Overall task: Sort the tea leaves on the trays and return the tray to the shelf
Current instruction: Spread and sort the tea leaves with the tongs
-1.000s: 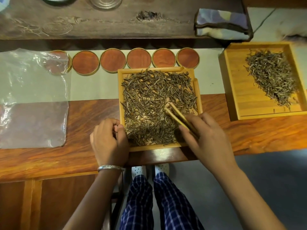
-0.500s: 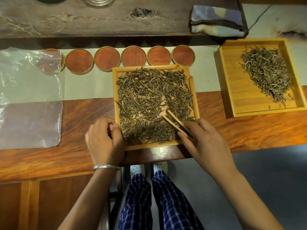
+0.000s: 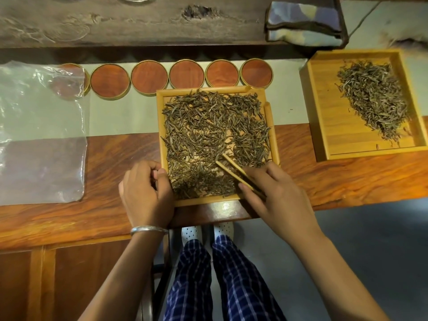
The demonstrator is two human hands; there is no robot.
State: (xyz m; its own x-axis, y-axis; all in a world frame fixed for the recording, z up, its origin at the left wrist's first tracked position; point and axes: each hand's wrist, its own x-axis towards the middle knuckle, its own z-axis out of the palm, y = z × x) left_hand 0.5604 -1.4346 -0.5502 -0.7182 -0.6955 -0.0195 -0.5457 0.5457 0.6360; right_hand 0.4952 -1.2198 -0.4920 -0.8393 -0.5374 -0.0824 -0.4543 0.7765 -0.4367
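Note:
A square bamboo tray (image 3: 159, 126) lies in front of me, covered with dark loose tea leaves (image 3: 208, 126). My right hand (image 3: 275, 195) grips wooden tweezers (image 3: 231, 169) whose tips rest among the leaves at the tray's lower right. My left hand (image 3: 146, 193) is curled against the tray's lower left corner, fingers closed at its rim. A second, larger wooden tray (image 3: 324, 126) at the right holds a heap of tea leaves (image 3: 372, 98).
Several round wooden coasters (image 3: 149, 76) line up behind the tray. A clear plastic bag (image 3: 39, 135) lies at the left. A folded cloth (image 3: 303, 22) sits on the dark slab behind. The table's front edge is near my legs.
The tweezers' tips have shifted slightly toward the tray's lower right among the leaves. My left hand has stayed at the tray's corner.

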